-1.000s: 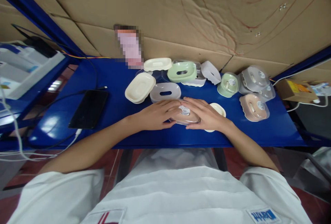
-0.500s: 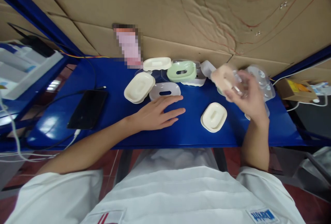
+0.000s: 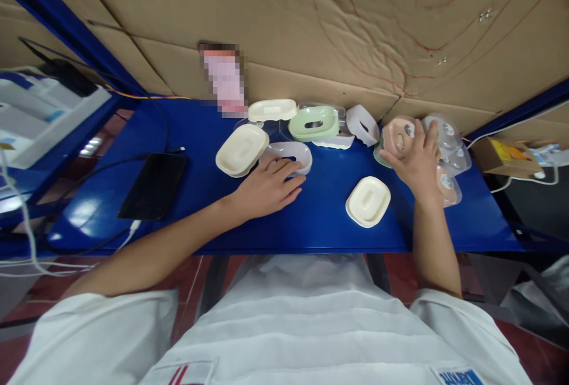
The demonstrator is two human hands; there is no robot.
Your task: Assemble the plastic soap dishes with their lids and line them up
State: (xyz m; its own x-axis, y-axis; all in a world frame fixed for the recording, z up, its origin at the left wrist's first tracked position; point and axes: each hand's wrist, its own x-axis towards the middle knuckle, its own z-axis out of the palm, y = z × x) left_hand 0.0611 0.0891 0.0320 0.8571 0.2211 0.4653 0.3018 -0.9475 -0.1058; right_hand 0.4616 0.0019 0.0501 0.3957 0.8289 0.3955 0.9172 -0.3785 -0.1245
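My left hand (image 3: 273,188) lies over the near edge of a lavender slotted oval dish (image 3: 299,150), fingers apart and slightly bent. They hide part of that dish. A cream soap dish (image 3: 242,149) sits just left of it. On the right, my right hand (image 3: 418,159) rests with fingers spread at a peach soap dish (image 3: 398,136), which lies on a pile of clear-covered pieces. Its thumb is at the dish's near side. Another cream dish (image 3: 368,201) lies by itself between the hands. Behind are a green slotted dish (image 3: 313,123) and a pale curved piece (image 3: 363,124).
A cream piece (image 3: 272,110) stands at the back by the cardboard wall (image 3: 284,29). Clear covers (image 3: 448,136) crowd the right end of the blue table (image 3: 311,228). A black phone (image 3: 153,186) with a white cable is on the left. A small carton (image 3: 507,156) stands far right.
My right hand has set the peach dish down on the right-hand pile, and its fingers have spread. My left hand has moved slightly left, its fingers bending over the lavender dish.
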